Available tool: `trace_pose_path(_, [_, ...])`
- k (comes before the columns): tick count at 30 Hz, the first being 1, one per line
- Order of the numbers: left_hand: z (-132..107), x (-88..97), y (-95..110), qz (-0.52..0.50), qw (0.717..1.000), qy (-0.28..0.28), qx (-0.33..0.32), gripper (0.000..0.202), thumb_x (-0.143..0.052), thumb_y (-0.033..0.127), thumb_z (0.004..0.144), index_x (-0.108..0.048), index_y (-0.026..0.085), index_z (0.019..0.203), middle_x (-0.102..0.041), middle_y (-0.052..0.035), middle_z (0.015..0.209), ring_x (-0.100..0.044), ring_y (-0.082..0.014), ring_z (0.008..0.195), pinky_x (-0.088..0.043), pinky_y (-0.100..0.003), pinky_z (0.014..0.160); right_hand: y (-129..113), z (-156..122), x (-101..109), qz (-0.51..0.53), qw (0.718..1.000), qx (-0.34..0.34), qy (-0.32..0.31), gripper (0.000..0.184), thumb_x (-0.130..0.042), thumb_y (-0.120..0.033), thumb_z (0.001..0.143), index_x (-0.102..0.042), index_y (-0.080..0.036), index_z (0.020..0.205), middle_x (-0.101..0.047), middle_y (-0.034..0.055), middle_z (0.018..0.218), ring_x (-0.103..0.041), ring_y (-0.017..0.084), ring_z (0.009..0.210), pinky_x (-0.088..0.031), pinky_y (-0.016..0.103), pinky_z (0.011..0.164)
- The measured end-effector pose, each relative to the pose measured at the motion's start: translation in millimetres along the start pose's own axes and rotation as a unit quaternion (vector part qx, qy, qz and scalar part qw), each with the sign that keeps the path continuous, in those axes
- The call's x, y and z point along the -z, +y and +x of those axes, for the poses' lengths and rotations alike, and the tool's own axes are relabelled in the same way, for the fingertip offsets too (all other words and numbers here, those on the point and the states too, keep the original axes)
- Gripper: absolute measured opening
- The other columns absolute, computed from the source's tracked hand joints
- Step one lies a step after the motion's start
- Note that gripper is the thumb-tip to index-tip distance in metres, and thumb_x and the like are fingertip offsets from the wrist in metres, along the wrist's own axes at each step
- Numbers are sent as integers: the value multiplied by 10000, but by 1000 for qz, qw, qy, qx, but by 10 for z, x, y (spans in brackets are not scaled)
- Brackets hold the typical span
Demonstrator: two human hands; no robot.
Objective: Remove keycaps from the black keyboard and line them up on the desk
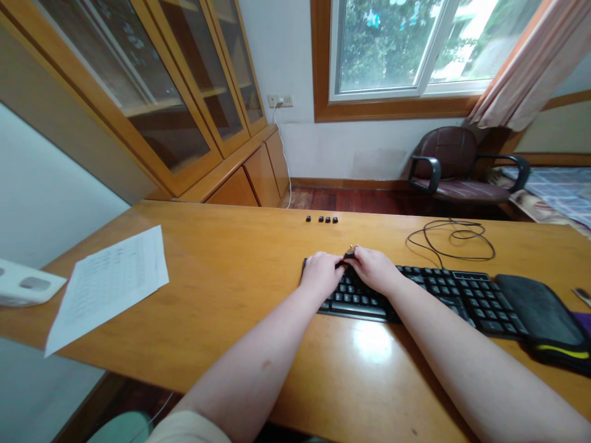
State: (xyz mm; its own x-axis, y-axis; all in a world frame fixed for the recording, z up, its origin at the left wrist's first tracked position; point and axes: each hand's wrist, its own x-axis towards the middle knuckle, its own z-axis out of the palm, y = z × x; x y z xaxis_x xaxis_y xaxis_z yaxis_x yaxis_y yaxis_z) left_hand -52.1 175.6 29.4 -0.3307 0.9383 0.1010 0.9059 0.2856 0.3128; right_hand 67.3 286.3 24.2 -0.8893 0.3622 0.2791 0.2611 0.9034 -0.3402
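Note:
A black keyboard (443,292) lies on the wooden desk (231,277), and both my hands rest on its left end. My left hand (322,272) lies curled over the keys at the far left corner. My right hand (373,268) is beside it, fingers pinched on a small tool with a metal loop (352,249) held over the top row. The two hands touch at the fingertips. Several loose black keycaps (322,219) sit in a row on the desk beyond the keyboard.
A printed sheet (108,283) lies at the left of the desk, and a white object (23,289) is at the left edge. The keyboard cable (452,240) is coiled at back right. A black pouch (540,314) lies beside the keyboard. An armchair (455,166) stands beyond the desk.

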Motion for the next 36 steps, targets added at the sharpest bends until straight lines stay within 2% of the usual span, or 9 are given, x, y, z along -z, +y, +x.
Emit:
trace_pose_path(3, [-3,-3,-1,-8,1000,9,-3,233,-501,353,856,-692,278,967,-696,-40,892,-602,-215,872,-454,-335,798,-4,0,5,9,1000,-1,6,151,-429,-269,897,-550,-179,889,-669,96,853,-632,206,781,-459,294,684])
trace_pose_path(8, [-5,2,0,-33,999,12,5,252,-512,366,858,-665,308,1050,-695,-33,939,-598,-213,900,-446,-334,822,3,23,25,35,998,-45,22,147,-436,-273,890,-554,-190,915,-671,92,887,-626,204,830,-458,288,709])
trace_pose_path(14, [-22,-24,-13,-43,999,32,0,245,-531,341,851,-653,272,1052,-692,-36,960,-592,-212,914,-440,-339,835,15,44,80,87,995,-53,16,164,-459,-295,878,-578,-186,908,-678,83,888,-628,201,838,-459,294,731])
trace_pose_path(18, [-41,-21,-17,-82,996,47,-1,267,-560,333,836,-632,257,1081,-685,-23,994,-583,-200,953,-430,-331,867,47,51,84,183,979,-83,46,153,-491,-296,858,-589,-181,881,-685,60,844,-637,188,790,-476,299,717])
trace_pose_path(24, [-53,-11,-62,-141,987,71,0,282,-572,299,832,-626,228,1099,-675,-29,1043,-586,-187,971,-437,-316,885,125,56,-5,333,934,-103,75,214,-538,-363,830,-601,-176,915,-695,63,889,-649,189,830,-505,331,772])
trace_pose_path(29, [-51,4,-69,-169,982,81,7,250,-580,282,827,-641,212,1059,-678,-34,1029,-594,-184,975,-442,-311,898,160,50,-50,381,915,-114,74,243,-581,-393,798,-622,-179,905,-700,57,871,-656,193,806,-517,353,777])
trace_pose_path(36, [-50,15,-58,-189,979,77,16,216,-557,294,839,-654,201,1009,-684,-34,977,-608,-176,928,-460,-297,857,121,41,-31,369,920,-108,73,232,-588,-379,789,-639,-174,885,-696,56,839,-656,192,776,-524,341,749])
